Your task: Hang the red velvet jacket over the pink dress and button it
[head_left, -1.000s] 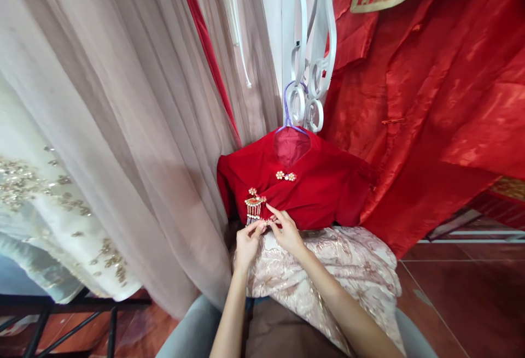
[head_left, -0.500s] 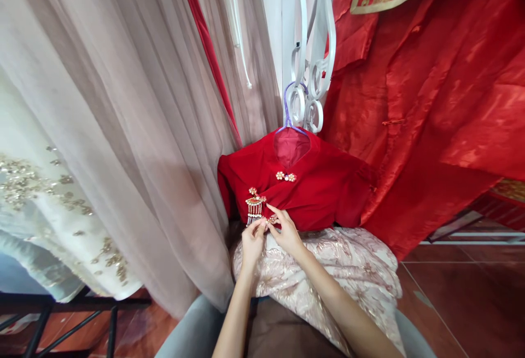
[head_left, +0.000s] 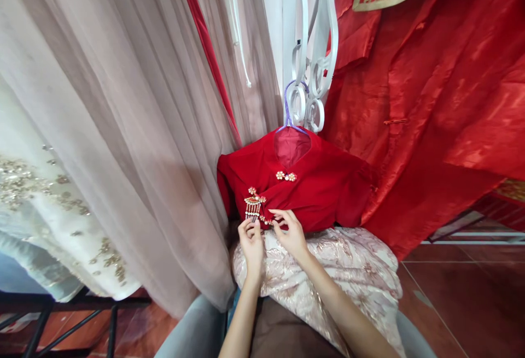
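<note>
A red velvet short-sleeved garment (head_left: 315, 194) hangs spread in front of me on a purple hanger (head_left: 287, 107). Flower-shaped jewelled buttons (head_left: 286, 176) sit below its collar, with more down the slanted front opening. A fan-shaped ornament with a beaded tassel (head_left: 252, 209) hangs at the left of the chest. My left hand (head_left: 251, 240) is at the tassel's lower ends, fingers bent and closed around the strands. Beside the lowest flower button (head_left: 266, 221) is my right hand (head_left: 290, 232), thumb and fingers apart, holding nothing I can see.
Pale patterned fabric (head_left: 328, 259) lies below the garment, over my lap. Sheer beige drapery (head_left: 135, 128) hangs at left, beside a sequinned white gown (head_left: 61, 205). Red satin clothing (head_left: 430, 101) fills the right. A white scrolled metal stand (head_left: 315, 112) bears the hanger.
My hands have moved apart. The left has shifted slightly left and down from the lowest button to the tassel ends; the right has let go of the button and opened.
</note>
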Available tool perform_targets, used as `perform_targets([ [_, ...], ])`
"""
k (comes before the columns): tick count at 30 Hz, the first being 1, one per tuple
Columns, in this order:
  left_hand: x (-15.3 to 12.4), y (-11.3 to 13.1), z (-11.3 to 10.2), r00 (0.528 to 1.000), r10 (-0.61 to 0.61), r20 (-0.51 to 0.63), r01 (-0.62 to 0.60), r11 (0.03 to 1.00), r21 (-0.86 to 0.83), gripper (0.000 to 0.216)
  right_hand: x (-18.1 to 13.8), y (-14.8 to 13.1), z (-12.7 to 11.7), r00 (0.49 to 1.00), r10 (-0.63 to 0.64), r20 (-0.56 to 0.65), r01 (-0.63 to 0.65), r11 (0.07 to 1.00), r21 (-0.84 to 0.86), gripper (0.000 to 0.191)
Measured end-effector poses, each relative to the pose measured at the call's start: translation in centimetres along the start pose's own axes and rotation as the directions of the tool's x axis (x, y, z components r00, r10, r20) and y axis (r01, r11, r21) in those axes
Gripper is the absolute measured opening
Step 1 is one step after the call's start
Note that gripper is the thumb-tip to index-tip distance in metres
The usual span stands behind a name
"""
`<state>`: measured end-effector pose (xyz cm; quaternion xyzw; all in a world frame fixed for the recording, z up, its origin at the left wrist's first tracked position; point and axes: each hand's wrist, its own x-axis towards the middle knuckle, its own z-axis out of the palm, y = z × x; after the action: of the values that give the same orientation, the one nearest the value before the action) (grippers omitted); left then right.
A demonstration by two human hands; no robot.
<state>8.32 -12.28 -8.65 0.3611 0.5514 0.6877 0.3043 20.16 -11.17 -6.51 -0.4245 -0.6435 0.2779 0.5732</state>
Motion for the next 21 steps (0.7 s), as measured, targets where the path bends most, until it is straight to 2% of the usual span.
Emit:
perform_targets([
  [2, 0.0, 1.3, -0.6, 0.987, 0.038, -0.158, -0.039, 0.999, 0.001, 0.036, -0.4, -1.5, -1.5, 0.985, -0.011, -0.172, 0.013, 1.000, 0.010, 0.025],
  [5, 0.9, 4.1, -1.7, 0.946, 0.124, -0.299, -0.149, 0.987, -0.062, 0.029, -0.4, -3.6, -4.5, 0.892, -0.019, -0.452, 0.040, 0.999, 0.036, 0.019],
  [7, 1.4, 5.8, -2.2, 0.934, 0.166, -0.316, -0.214, 0.969, -0.126, 0.027, -0.1, -4.6, -6.2, 0.840, -0.029, -0.542, 0.066, 0.997, 0.050, 0.017],
  [10, 1.6, 7.3, -2.6, 0.937, 0.212, -0.277, -0.264, 0.950, -0.168, 0.024, 0.4, -5.3, -7.4, 0.828, -0.038, -0.560, 0.079, 0.996, 0.048, 0.018],
  [12, 1.4, 7.3, -2.6, 0.954, 0.229, -0.192, -0.257, 0.957, -0.136, 0.024, 0.4, -5.2, -7.2, 0.844, -0.024, -0.535, 0.058, 0.997, 0.046, 0.018],
  [14, 1.2, 6.6, -2.5, 0.976, 0.214, -0.034, -0.215, 0.976, -0.032, 0.024, 0.2, -4.7, -6.3, 0.891, 0.025, -0.454, -0.001, 0.999, 0.053, 0.016],
  [15, 1.1, 6.1, -2.3, 0.978, 0.197, 0.064, -0.200, 0.979, 0.046, 0.023, -0.1, -4.3, -5.7, 0.927, 0.064, -0.370, -0.047, 0.997, 0.055, 0.014],
  [17, 1.0, 4.8, -2.0, 0.957, 0.163, 0.239, -0.213, 0.956, 0.203, 0.017, -0.6, -3.3, -4.2, 0.981, 0.150, -0.124, -0.145, 0.988, 0.050, 0.011],
  [19, 0.8, 3.6, -1.7, 0.926, 0.145, 0.349, -0.258, 0.918, 0.302, 0.014, -1.1, -1.9, -2.6, 0.973, 0.203, 0.106, -0.209, 0.977, 0.044, 0.013],
  [21, 0.5, 2.6, -1.5, 0.906, 0.152, 0.394, -0.303, 0.884, 0.356, 0.018, -1.5, -0.6, -1.3, 0.966, 0.211, 0.151, -0.219, 0.975, 0.044, 0.020],
])
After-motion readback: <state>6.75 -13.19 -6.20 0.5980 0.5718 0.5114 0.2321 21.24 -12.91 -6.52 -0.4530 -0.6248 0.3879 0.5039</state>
